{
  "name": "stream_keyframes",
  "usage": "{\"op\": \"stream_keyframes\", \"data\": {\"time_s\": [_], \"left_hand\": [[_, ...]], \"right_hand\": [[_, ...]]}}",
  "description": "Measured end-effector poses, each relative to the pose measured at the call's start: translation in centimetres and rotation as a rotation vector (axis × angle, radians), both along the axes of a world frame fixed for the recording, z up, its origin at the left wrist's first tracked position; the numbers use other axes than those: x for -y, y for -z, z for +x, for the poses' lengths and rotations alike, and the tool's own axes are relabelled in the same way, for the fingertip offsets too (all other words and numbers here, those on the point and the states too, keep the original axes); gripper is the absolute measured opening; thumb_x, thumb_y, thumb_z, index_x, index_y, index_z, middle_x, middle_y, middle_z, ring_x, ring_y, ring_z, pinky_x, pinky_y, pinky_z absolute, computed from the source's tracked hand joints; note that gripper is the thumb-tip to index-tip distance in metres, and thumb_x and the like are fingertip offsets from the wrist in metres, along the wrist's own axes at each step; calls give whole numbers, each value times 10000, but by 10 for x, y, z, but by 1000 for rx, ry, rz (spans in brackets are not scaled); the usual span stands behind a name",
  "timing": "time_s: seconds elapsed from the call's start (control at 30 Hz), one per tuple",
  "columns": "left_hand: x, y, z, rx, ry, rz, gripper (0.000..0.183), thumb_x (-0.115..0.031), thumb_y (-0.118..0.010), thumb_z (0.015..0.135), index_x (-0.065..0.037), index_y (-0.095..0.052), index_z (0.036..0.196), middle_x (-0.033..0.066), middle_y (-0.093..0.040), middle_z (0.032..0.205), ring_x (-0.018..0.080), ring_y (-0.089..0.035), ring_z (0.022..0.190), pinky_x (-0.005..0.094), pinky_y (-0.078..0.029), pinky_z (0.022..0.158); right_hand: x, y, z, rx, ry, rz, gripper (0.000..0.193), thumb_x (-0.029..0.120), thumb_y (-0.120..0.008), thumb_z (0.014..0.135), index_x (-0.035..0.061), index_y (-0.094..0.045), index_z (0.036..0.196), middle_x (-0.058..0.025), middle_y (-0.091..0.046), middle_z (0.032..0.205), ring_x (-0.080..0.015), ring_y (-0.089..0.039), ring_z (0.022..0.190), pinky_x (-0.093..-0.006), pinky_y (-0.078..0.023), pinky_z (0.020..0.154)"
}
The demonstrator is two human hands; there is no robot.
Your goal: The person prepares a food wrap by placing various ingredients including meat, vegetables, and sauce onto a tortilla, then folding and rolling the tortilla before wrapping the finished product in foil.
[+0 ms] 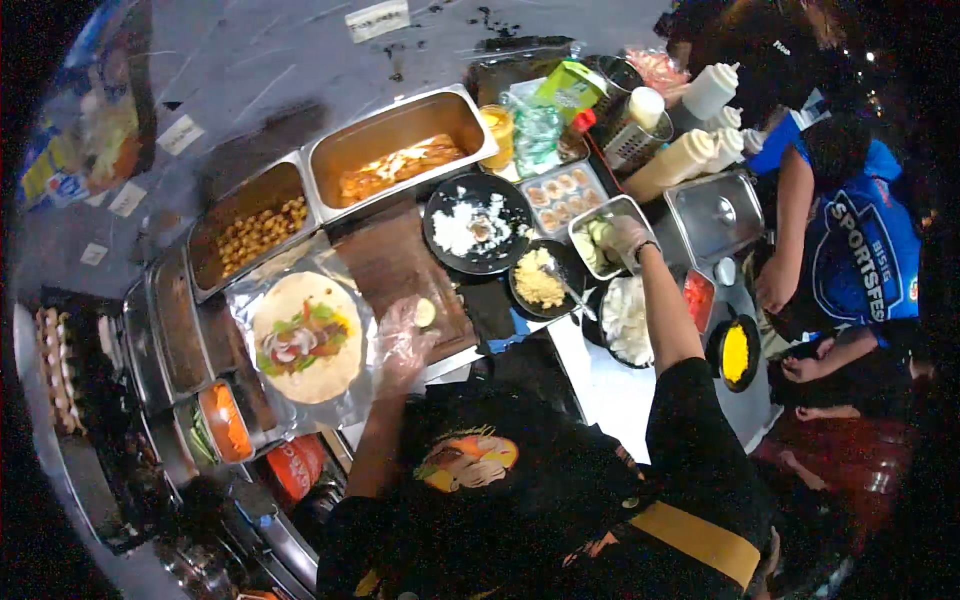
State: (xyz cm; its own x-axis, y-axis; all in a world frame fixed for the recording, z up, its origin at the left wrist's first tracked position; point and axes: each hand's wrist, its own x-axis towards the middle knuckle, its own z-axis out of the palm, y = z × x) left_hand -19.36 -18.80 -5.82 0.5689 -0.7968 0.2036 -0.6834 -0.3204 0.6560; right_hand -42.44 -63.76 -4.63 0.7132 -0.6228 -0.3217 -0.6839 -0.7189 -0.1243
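Observation:
My left hand (402,345), in a clear plastic glove, holds a pale green cucumber slice (426,312) at its fingertips, above the edge of a brown board (400,260). To its left a flatbread wrap (340,372) lies open on foil (240,300), topped with lettuce, sliced onion and other fillings (303,343). My right hand (628,240), also gloved, reaches into a small metal tray (622,203) of cucumber slices (598,236). Its fingers are bent down onto the slices, and the tips are partly hidden.
Metal pans of chickpeas (262,235) and orange-sauced food (400,172) stand at the back. Dark bowls hold white crumbles (475,222), yellow crumbs (538,280) and white pieces (628,320). Squeeze bottles (680,162) stand back right. Another person's arm (790,230) rests at the right.

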Motion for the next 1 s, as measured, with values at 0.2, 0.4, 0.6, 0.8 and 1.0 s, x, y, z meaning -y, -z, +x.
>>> {"op": "stream_keyframes", "data": {"time_s": [0.2,0.4,0.6,0.8,1.0], "left_hand": [[19,15,1,-82,96,-87,552,-244,-728,751,-30,-542,1224,161,-544,1137,312,-529,1041,413,-449,903],[12,10,10,-80,56,-114,582,-301,-743,761,3,-515,1202,171,-545,1129,306,-555,1035,384,-482,893],[8,29,5,-578,66,-412,455,-6,-669,760,59,-517,1184,178,-515,1165,289,-525,1091,376,-445,928],[1,21,8,-728,-1,-331,714,-58,-768,688,-42,-428,1315,141,-515,1232,274,-534,1112,373,-458,948],[14,10,9,-70,65,83,578,-294,-674,771,-48,-501,1264,172,-508,1244,356,-496,1132,436,-416,964]], "right_hand": [[2,-35,-45,85,-43,308,320,241,-587,813,16,-608,1039,-190,-644,981,-302,-625,862,-378,-492,802],[-165,-86,62,418,88,683,339,252,-736,749,106,-614,1030,-121,-653,969,-220,-626,877,-345,-488,776],[-281,1,143,553,-35,590,287,260,-657,783,27,-631,948,-209,-626,969,-359,-602,893,-417,-483,795],[-312,-20,147,711,-71,326,245,107,-573,794,11,-630,1012,-224,-627,969,-390,-593,918,-436,-478,826],[-306,-8,144,578,-46,326,323,161,-608,788,47,-608,1089,-222,-630,960,-380,-609,885,-445,-490,789]]}}
